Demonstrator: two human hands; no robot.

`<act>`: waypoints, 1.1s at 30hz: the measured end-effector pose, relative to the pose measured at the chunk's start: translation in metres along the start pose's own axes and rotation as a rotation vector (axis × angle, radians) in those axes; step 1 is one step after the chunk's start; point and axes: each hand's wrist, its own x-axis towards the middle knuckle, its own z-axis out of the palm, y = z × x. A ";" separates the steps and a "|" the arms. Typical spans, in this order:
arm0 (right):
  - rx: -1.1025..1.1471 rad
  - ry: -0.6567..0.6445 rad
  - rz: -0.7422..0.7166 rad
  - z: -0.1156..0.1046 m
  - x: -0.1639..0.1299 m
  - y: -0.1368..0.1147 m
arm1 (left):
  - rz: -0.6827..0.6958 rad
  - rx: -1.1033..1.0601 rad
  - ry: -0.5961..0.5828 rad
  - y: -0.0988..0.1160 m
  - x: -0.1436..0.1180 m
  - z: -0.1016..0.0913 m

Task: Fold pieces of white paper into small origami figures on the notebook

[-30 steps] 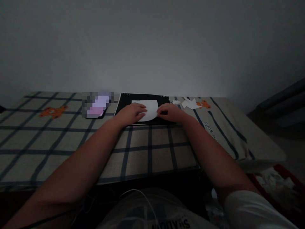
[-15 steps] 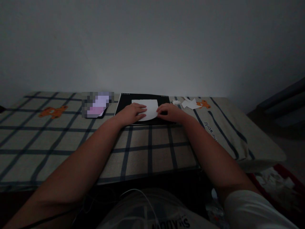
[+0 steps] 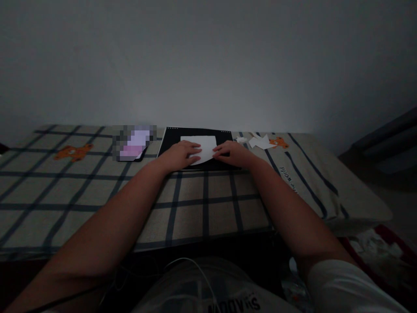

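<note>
A white sheet of paper lies flat at the middle of the frame, on a black mat. Its far edge is straight and its near edge curves; in the dim light it may be folded over.

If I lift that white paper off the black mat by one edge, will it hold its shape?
Probably not: the white paper looks thin and lies flat on the black mat, so it would likely droop. It seems light; both the left hand and right hand press on it, perhaps because it slides.
</note>
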 end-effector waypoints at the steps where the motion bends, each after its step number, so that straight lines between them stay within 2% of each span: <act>1: 0.002 0.005 0.008 0.000 0.000 0.000 | -0.008 0.000 -0.002 0.001 0.000 -0.001; 11: -0.012 0.004 0.086 -0.003 0.001 -0.004 | -0.031 -0.091 0.002 0.009 -0.004 -0.010; 18: -0.034 0.010 0.144 -0.003 0.001 -0.006 | -0.082 -0.094 -0.049 0.010 -0.007 -0.017; 26: -0.084 -0.014 0.172 -0.008 0.002 -0.012 | -0.129 -0.140 0.020 0.013 -0.008 -0.018; 33: -0.082 -0.017 0.192 -0.008 0.002 -0.012 | -0.072 -0.229 0.069 0.006 -0.008 -0.016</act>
